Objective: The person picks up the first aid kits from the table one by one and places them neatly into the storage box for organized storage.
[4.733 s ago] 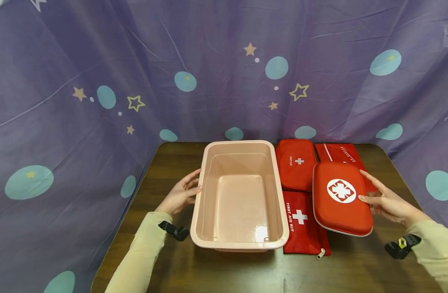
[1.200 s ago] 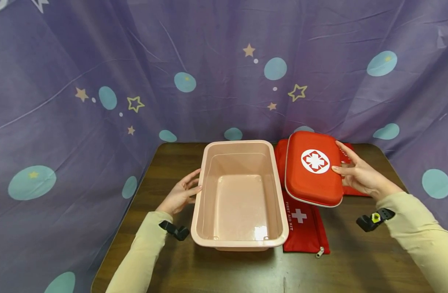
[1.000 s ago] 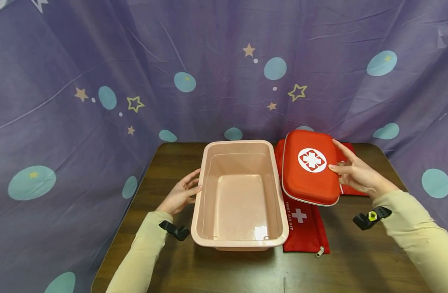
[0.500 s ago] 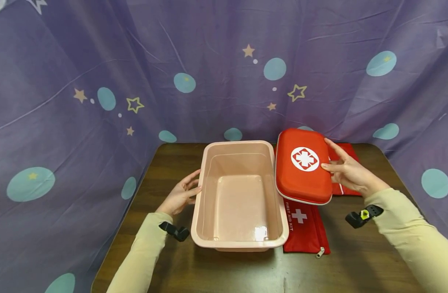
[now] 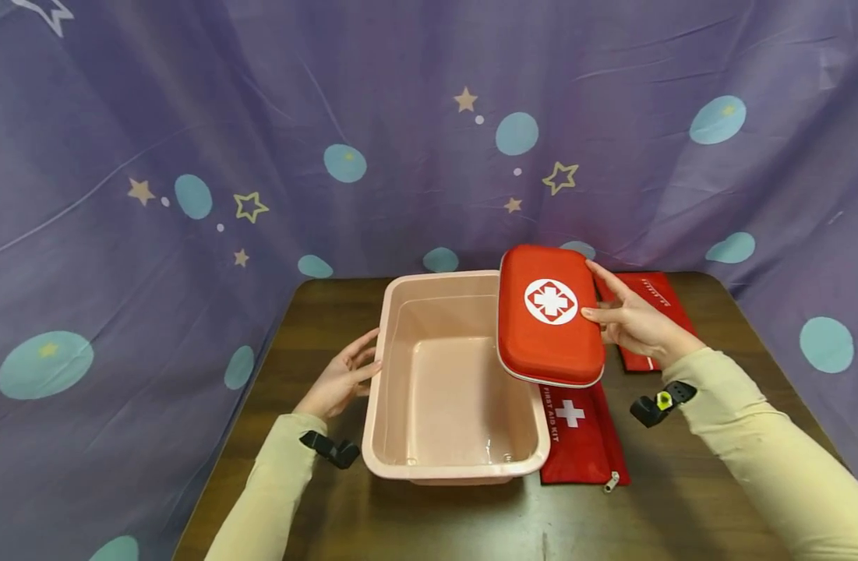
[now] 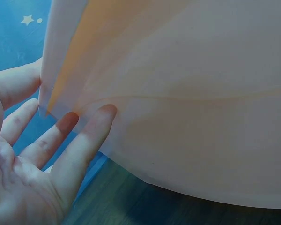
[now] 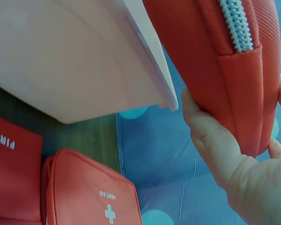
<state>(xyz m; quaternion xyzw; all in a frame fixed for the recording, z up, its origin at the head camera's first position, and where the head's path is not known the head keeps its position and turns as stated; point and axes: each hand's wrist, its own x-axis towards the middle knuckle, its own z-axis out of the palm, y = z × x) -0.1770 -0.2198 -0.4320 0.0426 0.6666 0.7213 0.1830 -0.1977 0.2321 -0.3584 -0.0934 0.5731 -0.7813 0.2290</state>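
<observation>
My right hand [image 5: 639, 323] holds a red hard-shell first aid case [image 5: 549, 354] by its right side, thumb on the near face. The case, with a white round cross emblem, is raised and overlaps the right rim of a pink plastic basin [image 5: 457, 471]. In the right wrist view, the zipped edge of the case [image 7: 241, 93] shows above the palm, and the basin's outer wall [image 7: 75, 61] is to its left. My left hand [image 5: 333, 386] touches the basin's left side with fairly straight fingers [image 6: 86, 140] against the outer wall [image 6: 187, 140].
Right of the basin, a flat red first aid kit pouch [image 5: 576, 444] lies on the wooden table [image 5: 457, 530]. Another red pouch [image 5: 653, 300] is at the back right. A red first aid bag [image 7: 91, 192] lies beside the basin. A purple curtain [image 5: 400, 93] hangs behind.
My right hand has carried the red case leftward and farther back, from above the right-hand pouches to over the basin's right rim. My left hand has stayed at the basin's left side.
</observation>
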